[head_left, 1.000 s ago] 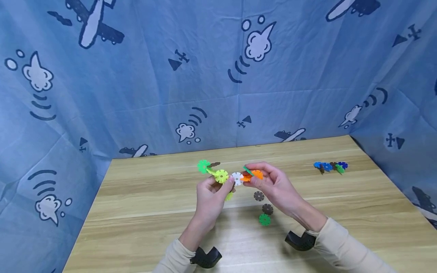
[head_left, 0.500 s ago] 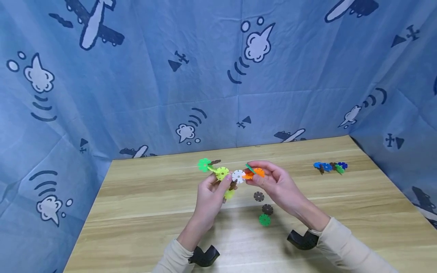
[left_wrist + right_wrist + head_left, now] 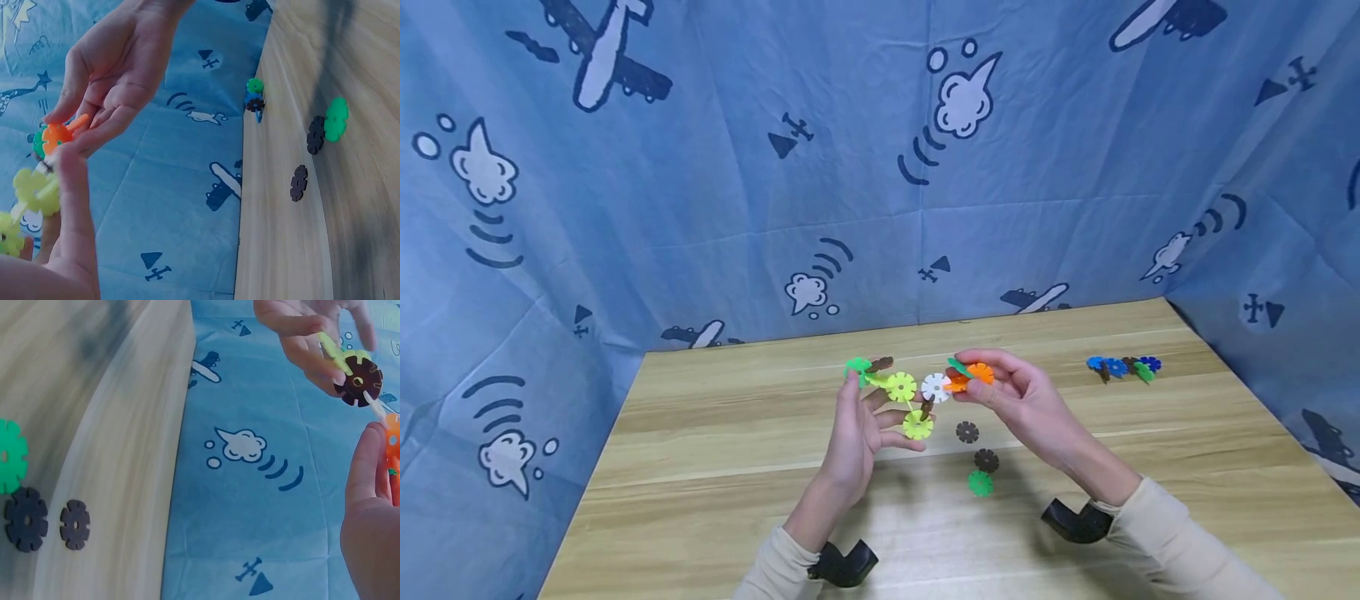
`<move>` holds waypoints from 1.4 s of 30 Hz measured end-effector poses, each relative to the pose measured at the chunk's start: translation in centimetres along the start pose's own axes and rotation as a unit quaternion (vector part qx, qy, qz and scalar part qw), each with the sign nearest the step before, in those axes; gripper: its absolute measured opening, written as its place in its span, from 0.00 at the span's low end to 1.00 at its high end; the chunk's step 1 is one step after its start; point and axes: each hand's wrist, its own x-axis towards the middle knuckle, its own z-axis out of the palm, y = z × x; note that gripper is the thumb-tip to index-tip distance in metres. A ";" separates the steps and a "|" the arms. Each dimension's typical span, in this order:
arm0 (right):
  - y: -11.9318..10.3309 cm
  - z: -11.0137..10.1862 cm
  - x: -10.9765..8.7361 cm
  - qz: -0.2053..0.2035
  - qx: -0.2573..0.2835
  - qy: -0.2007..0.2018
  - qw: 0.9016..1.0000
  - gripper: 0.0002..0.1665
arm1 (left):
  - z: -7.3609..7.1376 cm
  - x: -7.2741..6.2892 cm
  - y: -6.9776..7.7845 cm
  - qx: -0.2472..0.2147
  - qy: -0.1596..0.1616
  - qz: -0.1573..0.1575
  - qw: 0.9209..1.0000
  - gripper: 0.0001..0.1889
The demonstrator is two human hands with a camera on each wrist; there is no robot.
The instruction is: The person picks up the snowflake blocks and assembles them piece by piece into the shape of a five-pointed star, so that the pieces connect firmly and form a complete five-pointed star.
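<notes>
Above the table hangs a chain of interlocking plastic snowflake discs. My right hand (image 3: 1030,408) pinches its right end at an orange disc (image 3: 981,372), where a dark green disc (image 3: 958,367) stands tilted. A white disc (image 3: 930,392) follows, then a brown disc (image 3: 369,374) set edge-on to it. Two yellow-green discs, one upper (image 3: 895,382) and one lower (image 3: 912,429), sit further left. The far left end carries a bright green disc (image 3: 854,366) and another brown disc (image 3: 882,364). My left hand (image 3: 850,437) lies behind the chain, fingers extended and spread, thumb up by the bright green disc.
On the wooden table (image 3: 715,467) below lie two loose dark brown discs, one farther (image 3: 963,437) and one nearer (image 3: 982,464), beside a green disc (image 3: 976,487). A small cluster of joined blue, brown and green discs (image 3: 1116,367) lies at the back right. A blue printed curtain (image 3: 865,167) hangs behind.
My left fingers have let go of their pinch at the middle of the chain and spread out. The chain and my right hand have shifted slightly right.
</notes>
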 end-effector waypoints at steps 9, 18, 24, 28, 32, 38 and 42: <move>-0.5 -0.1 -0.1 -0.011 -0.016 0.003 1.000 0.24 | -0.2 -0.1 -0.1 -0.033 -0.035 -0.026 0.998 0.44; -0.9 -0.1 -0.4 -0.008 -0.006 0.007 1.000 0.22 | -0.4 -0.1 0.0 -0.045 -0.052 -0.020 0.997 0.38; -0.7 -0.1 -0.4 -0.021 0.022 -0.012 0.999 0.23 | -0.5 -0.1 -0.1 -0.077 -0.063 -0.013 0.995 0.29; -0.6 -0.3 -0.5 -0.026 0.030 -0.025 0.999 0.29 | -0.7 -0.1 -0.2 -0.092 -0.071 -0.012 0.993 0.24; -0.2 -0.9 -0.4 -0.010 -0.005 -0.048 0.999 0.41 | -0.9 -0.1 -0.2 -0.097 -0.072 -0.013 0.993 0.22; 2.4 -2.1 0.7 0.066 -0.286 -0.062 0.954 0.30 | -1.2 -0.2 0.0 -0.096 -0.078 -0.006 0.992 0.24; 5.4 -2.4 1.5 0.092 -0.473 -0.124 0.867 0.22 | -1.2 -0.4 0.1 -0.089 -0.085 0.000 0.992 0.22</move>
